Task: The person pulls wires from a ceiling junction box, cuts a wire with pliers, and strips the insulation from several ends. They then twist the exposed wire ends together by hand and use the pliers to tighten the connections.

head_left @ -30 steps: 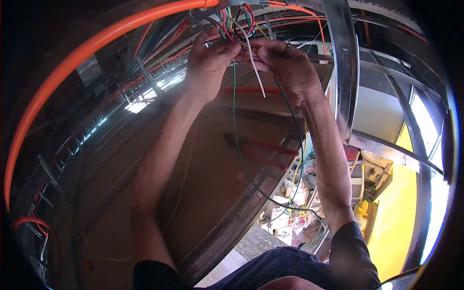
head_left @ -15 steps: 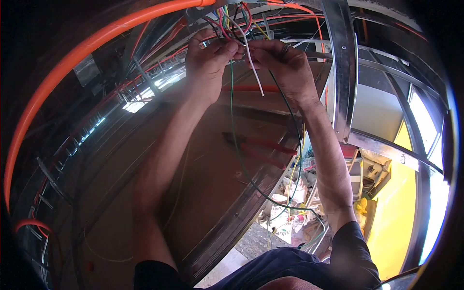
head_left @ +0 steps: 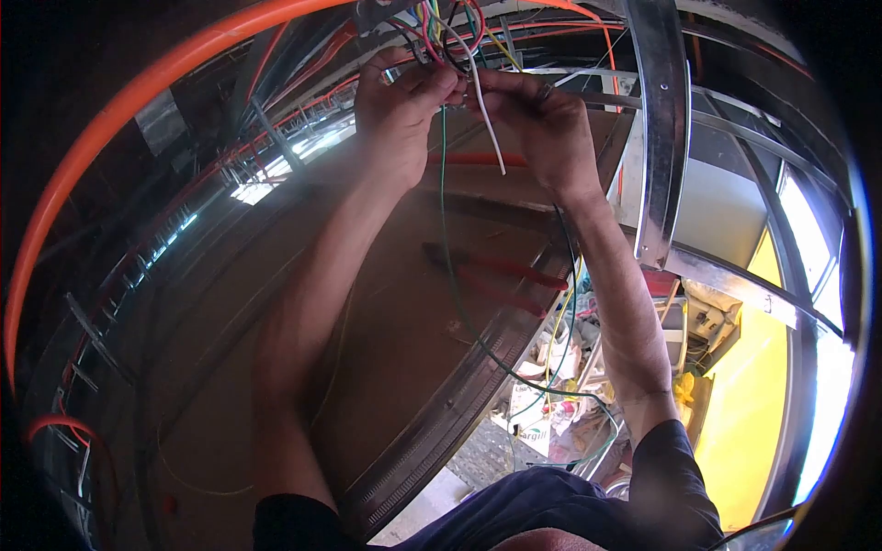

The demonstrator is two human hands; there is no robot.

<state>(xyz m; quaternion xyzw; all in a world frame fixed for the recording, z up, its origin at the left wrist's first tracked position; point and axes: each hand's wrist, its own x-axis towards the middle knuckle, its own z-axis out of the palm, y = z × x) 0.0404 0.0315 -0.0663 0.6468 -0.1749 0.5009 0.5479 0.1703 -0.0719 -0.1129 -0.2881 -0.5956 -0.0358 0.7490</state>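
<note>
Grip closed at the fingertips on both sides: the left hand (head_left: 395, 110) and the right hand (head_left: 559, 138) meet, thumbs against fingers, pinching at the lower end of the coloured wires (head_left: 427, 35); which strands they hold, I cannot tell. These hang from above, beside the orange conduit (head_left: 101, 119). The white wire (head_left: 489, 118) dangles past the fingers, its lower end free, and a green wire (head_left: 444, 165) runs down below them. As for progress, the wires are already out within reach, and handling them looks to be under way. No finished joint shows, so the joining, if that is the work, seems incomplete. Red-handled pliers (head_left: 516, 268) lie on the brown board (head_left: 367, 275), in neither hand.
</note>
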